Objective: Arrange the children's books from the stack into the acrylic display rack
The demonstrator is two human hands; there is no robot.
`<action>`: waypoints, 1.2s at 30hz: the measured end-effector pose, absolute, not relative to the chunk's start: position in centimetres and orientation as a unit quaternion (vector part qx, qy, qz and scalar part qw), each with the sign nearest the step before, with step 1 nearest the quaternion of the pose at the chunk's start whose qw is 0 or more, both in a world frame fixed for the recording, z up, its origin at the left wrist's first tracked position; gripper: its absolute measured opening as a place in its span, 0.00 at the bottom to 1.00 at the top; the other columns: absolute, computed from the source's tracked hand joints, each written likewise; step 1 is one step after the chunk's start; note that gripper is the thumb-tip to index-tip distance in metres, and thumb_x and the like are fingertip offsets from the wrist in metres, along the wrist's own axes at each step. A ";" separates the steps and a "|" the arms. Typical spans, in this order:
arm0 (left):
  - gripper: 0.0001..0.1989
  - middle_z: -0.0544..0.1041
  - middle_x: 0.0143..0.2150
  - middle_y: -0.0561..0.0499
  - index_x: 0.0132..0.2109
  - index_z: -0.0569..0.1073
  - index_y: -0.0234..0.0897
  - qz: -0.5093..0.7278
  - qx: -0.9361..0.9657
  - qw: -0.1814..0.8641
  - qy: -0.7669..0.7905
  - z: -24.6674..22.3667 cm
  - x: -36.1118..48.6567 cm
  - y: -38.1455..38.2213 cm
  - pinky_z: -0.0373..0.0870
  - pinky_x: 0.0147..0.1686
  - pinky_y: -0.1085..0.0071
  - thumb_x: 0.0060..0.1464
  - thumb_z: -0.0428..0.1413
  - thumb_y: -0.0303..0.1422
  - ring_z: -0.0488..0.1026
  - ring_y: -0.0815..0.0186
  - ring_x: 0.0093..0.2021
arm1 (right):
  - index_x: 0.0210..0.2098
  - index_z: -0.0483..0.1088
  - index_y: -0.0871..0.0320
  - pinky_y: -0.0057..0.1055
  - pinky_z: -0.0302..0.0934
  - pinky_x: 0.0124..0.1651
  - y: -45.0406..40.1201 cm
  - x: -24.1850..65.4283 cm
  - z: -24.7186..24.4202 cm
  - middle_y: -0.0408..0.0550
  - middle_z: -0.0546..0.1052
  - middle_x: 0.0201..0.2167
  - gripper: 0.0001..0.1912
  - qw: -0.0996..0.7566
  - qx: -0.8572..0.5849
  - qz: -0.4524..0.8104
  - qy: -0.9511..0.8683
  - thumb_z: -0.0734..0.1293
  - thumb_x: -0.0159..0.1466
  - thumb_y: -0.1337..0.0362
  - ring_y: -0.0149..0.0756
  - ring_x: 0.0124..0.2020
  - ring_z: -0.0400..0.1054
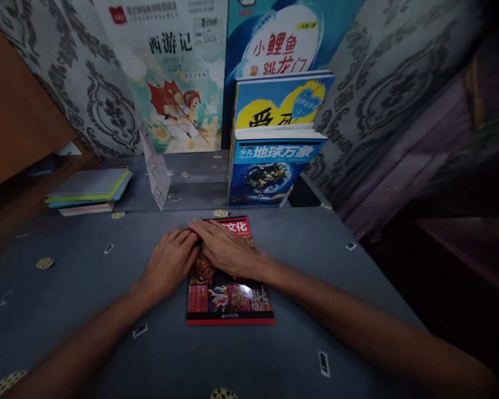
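Observation:
A dark book with red bands (230, 318) lies flat on the table, its cover facing up. My right hand (227, 252) rests across its upper part, fingers stretched toward the upper left and lying flat. At the book's upper left edge is my left hand (172, 257), knuckles up, its fingers reaching in to meet my right fingertips. The two hands touch there and cover part of the title and the picture. Neither hand appears to grip anything.
Behind the book stands a clear acrylic rack (156, 177). Its right side holds a blue earth-picture book (268, 174) and a yellow-and-blue book (243, 102). Taller books (183, 83) lean at the back. A stack of thin books (87, 185) lies left; a dark flat object (303, 193) lies right.

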State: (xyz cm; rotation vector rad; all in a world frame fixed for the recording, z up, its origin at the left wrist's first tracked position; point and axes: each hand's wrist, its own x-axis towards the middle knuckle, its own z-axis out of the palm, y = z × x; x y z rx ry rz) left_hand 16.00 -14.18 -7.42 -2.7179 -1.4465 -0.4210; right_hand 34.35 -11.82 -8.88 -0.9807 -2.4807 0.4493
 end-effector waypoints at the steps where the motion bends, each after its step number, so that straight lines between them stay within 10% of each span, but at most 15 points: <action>1: 0.10 0.78 0.52 0.43 0.50 0.73 0.38 -0.139 -0.874 0.015 -0.466 -7.4 16.0 -14.2 0.71 0.49 0.55 0.66 0.49 0.31 0.73 0.53 0.52 | 0.67 0.57 0.66 0.48 0.52 0.71 -11.9 34.4 -8.8 0.63 0.64 0.67 0.29 0.218 -0.362 0.163 -0.891 0.57 0.67 0.74 0.45 0.69 0.56; 18: 0.14 0.78 0.55 0.43 0.50 0.74 0.41 -0.172 -0.869 0.015 -0.464 -8.1 15.8 -14.1 0.71 0.51 0.54 0.67 0.46 0.35 0.73 0.52 0.55 | 0.66 0.60 0.57 0.57 0.54 0.68 -13.1 42.4 -10.3 0.58 0.69 0.64 0.24 0.279 -0.431 0.146 -0.846 0.54 0.72 0.67 0.46 0.65 0.63; 36: 0.18 0.72 0.48 0.42 0.57 0.73 0.37 -0.144 -0.939 0.022 -0.311 -7.8 23.5 -9.2 0.68 0.48 0.57 0.68 0.44 0.33 0.67 0.55 0.48 | 0.59 0.64 0.58 0.48 0.59 0.65 -10.7 45.2 -9.8 0.55 0.75 0.58 0.21 0.415 -0.399 0.413 -0.706 0.56 0.68 0.70 0.40 0.60 0.69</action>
